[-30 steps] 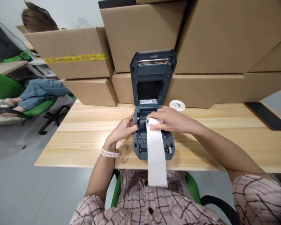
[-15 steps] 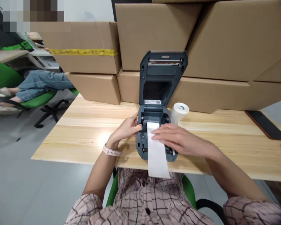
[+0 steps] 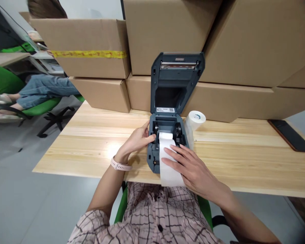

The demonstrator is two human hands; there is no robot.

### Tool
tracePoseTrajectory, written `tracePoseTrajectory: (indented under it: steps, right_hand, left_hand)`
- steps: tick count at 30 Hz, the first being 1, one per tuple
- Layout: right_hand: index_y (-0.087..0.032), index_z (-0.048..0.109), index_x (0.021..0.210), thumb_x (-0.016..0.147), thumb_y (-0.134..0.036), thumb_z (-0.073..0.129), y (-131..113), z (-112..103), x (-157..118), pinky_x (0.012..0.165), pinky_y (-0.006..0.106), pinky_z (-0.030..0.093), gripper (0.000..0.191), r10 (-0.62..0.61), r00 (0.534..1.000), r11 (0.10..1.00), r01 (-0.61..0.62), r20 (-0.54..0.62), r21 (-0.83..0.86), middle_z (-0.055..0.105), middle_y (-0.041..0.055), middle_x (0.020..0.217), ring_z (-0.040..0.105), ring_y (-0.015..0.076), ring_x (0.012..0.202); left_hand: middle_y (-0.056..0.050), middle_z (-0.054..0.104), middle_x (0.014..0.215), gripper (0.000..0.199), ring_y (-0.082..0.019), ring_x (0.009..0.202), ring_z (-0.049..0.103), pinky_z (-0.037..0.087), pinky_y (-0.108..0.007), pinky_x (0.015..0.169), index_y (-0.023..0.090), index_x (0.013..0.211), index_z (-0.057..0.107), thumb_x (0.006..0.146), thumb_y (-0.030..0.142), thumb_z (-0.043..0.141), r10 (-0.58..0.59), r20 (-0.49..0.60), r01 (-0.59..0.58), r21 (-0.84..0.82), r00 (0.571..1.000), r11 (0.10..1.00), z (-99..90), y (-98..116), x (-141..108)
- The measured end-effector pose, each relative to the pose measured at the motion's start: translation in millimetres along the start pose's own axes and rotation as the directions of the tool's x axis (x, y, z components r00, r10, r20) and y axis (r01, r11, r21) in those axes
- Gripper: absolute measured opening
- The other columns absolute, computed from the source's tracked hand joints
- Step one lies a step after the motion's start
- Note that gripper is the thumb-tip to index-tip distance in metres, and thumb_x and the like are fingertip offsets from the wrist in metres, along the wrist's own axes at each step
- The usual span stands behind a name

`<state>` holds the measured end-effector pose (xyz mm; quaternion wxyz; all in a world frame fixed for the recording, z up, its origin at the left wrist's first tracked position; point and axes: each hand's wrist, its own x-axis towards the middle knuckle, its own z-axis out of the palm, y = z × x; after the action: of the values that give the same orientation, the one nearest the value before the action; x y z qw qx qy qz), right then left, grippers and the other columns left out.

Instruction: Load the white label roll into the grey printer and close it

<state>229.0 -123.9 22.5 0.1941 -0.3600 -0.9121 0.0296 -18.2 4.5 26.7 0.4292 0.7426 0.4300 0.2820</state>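
Observation:
A dark grey label printer [image 3: 165, 119] stands on the wooden table with its lid [image 3: 171, 79] raised. From its inside a white label strip [image 3: 167, 169] runs toward me and hangs over the printer's front. My left hand [image 3: 138, 139] grips the printer's left side, thumb over the inner edge by the roll holder and fingers mostly hidden outside. Spread fingers of my right hand [image 3: 190, 167] lie flat on the strip, covering the printer's front right part. Just behind the printer's right side is a white label roll [image 3: 195, 119] with clear film around it.
Stacked cardboard boxes [image 3: 167, 34] form a wall behind the printer; one has yellow tape. At the right lies a dark phone [image 3: 292, 135] with a brown edge. On the left, a person in jeans [image 3: 48, 85] sits on a green chair beyond the table.
My right hand has slid toward me along the label strip and its fingers have spread. The strip's loose end is slightly higher. My left hand stays on the printer.

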Motion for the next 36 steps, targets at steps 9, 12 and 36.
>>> tracePoseTrajectory:
  steps: [9, 12, 36]
  right_hand:
    - [-0.025, 0.045, 0.154, 0.099, -0.015, 0.043, 4.4, 1.2, -2.0, 0.119, 0.057, 0.043, 0.056, -0.022, 1.000, 1.000, 0.022, 0.000, 0.010, 0.046, 0.0067, 0.164, 0.037, 0.0278, 0.154]
    - [-0.025, 0.045, 0.154, 0.098, -0.014, 0.044, 5.0, 1.6, -2.9, 0.120, 0.056, 0.042, 0.057, -0.027, 1.000, 0.999, 0.027, 0.007, 0.025, 0.045, 0.0069, 0.165, 0.035, 0.0269, 0.155]
    - [-0.025, 0.048, 0.155, 0.107, -0.055, 0.041, 116.8, -101.0, 94.1, 0.114, 0.035, 0.045, 0.057, 0.465, 0.639, 0.854, -0.143, -0.612, 0.500, 0.054, 0.0074, 0.158, 0.052, 0.0222, 0.145]
  left_hand:
    - [0.003, 0.055, 0.069, 0.070, -0.016, 0.063, 0.050, 0.035, -0.027, 0.059, 0.021, 0.152, 0.049, 0.089, 0.045, 0.067, -0.056, 0.003, 0.056, 0.040, 0.998, 0.998, 2.4, -0.3, 1.0]
    - [0.004, 0.055, 0.069, 0.071, -0.016, 0.063, 0.050, 0.035, -0.027, 0.059, 0.020, 0.152, 0.049, 0.088, 0.046, 0.067, -0.061, -0.002, 0.061, 0.055, 0.998, 0.997, 2.6, 0.5, 0.9]
    - [0.002, 0.053, 0.060, 0.072, -0.014, 0.053, 0.051, 0.040, -0.026, 0.054, 0.013, 0.121, 0.072, 0.098, 0.074, 0.039, -0.152, -0.195, 0.122, -0.159, 0.969, 0.980, 10.3, -11.6, 5.7]
